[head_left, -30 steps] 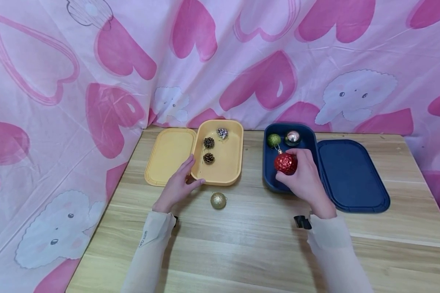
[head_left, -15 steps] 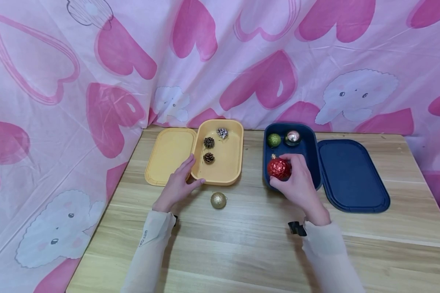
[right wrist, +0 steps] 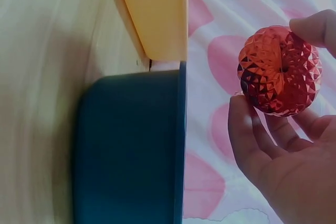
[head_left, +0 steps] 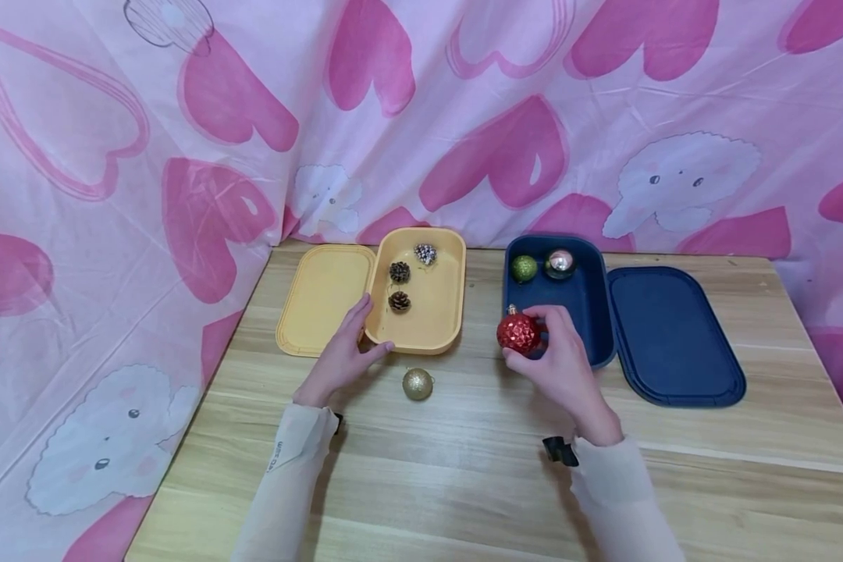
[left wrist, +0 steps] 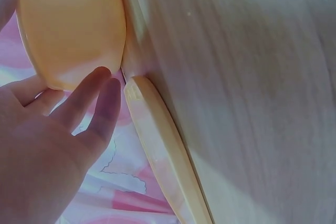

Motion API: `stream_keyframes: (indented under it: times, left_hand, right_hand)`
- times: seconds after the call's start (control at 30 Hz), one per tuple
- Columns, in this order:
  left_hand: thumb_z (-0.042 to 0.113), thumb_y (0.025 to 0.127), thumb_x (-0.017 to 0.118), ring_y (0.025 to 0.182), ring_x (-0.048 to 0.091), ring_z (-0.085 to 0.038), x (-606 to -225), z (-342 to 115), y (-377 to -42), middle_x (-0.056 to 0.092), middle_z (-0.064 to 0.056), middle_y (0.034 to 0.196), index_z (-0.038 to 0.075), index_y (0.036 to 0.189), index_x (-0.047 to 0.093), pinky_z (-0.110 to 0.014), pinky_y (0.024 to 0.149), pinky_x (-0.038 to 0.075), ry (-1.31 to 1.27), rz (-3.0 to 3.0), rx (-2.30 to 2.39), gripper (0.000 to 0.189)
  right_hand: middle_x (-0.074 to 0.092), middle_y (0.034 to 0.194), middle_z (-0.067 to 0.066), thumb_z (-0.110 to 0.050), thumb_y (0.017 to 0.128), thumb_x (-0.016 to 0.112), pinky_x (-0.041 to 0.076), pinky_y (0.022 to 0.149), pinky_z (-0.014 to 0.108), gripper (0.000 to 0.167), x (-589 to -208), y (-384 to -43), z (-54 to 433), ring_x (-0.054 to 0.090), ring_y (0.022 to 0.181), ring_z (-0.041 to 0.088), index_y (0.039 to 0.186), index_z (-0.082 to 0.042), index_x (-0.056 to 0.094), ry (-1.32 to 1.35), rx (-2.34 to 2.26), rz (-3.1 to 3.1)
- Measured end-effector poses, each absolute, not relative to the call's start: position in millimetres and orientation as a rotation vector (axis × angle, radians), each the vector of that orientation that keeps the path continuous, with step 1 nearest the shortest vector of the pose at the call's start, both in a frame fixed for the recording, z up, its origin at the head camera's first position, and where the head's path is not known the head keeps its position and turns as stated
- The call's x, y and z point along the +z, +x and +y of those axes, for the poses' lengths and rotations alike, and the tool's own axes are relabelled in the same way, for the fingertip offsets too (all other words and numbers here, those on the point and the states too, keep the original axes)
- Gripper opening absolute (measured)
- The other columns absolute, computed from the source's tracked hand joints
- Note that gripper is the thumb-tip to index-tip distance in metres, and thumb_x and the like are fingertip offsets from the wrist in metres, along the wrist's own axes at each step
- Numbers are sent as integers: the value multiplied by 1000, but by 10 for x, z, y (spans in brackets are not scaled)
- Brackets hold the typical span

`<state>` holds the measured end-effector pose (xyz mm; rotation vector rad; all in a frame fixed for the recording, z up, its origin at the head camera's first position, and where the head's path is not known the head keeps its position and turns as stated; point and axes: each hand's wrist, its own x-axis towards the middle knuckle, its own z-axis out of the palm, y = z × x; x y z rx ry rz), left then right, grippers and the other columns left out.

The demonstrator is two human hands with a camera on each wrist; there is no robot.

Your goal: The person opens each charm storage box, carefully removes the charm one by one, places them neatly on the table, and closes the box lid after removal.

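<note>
My right hand point(head_left: 558, 363) pinches a red faceted Christmas ball point(head_left: 517, 334) between thumb and fingers. In the right wrist view the red ball point(right wrist: 281, 71) is held above the rim level of the dark blue box point(right wrist: 131, 145). Inside that blue box point(head_left: 593, 312) sit a green glitter ball point(head_left: 524, 268) and a shiny pink-silver ball point(head_left: 560, 264). My left hand point(head_left: 340, 353) touches the near left corner of the yellow box point(head_left: 439, 312) with fingers spread. The yellow box holds three pine cones point(head_left: 399, 301), one of them whitish. A gold glitter ball point(head_left: 417, 384) lies on the table in front of it.
A yellow lid point(head_left: 323, 300) lies left of the yellow box, and a dark blue lid point(head_left: 677, 336) lies right of the blue box. The wooden table point(head_left: 464, 484) backs onto a pink heart-patterned curtain point(head_left: 492, 156).
My right hand has carried the red ball left and toward me, from over the blue box's middle to its near left corner. The left hand has stayed in place.
</note>
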<state>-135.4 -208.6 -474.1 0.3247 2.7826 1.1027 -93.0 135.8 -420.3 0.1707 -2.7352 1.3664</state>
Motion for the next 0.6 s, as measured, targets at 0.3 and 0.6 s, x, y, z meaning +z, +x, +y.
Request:
stream_keyframes:
  times: [0.3, 0.6]
  left_hand:
    - [51, 85, 68, 150, 14, -24, -4756, -2079, -1386, 6, 1, 164, 10, 155, 20, -45, 120, 21, 289, 2780, 1117, 94]
    - [53, 84, 68, 150, 14, -26, -4734, -2063, -1395, 7, -7, 164, 14, 156, 12, -46, 121, 19, 253, 2760, 1113, 99]
  right_hand:
    - [52, 121, 9, -20, 76, 81, 50, 80, 37, 59, -4259, -871, 1279, 52, 104, 22, 125, -8, 51, 178, 1372, -2721]
    - [52, 122, 9, -18, 77, 80, 52, 80, 36, 57, -4282, -834, 1227, 52, 104, 21, 125, -7, 52, 183, 1405, -2727]
